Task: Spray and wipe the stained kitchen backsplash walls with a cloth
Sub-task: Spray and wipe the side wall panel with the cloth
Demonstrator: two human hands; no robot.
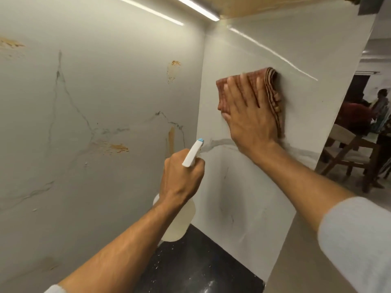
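The red cloth is being pressed flat to the right wall by the open right hand; the spray bottle is being gripped by the left hand, nearer the orange stains lying leftward.

One cloth; one spray bottle; two hands.

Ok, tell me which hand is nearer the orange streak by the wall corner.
Left. The left hand, gripping the spray bottle, sits just below the orange streak. The right hand presses the cloth on the side wall, beyond the corner.
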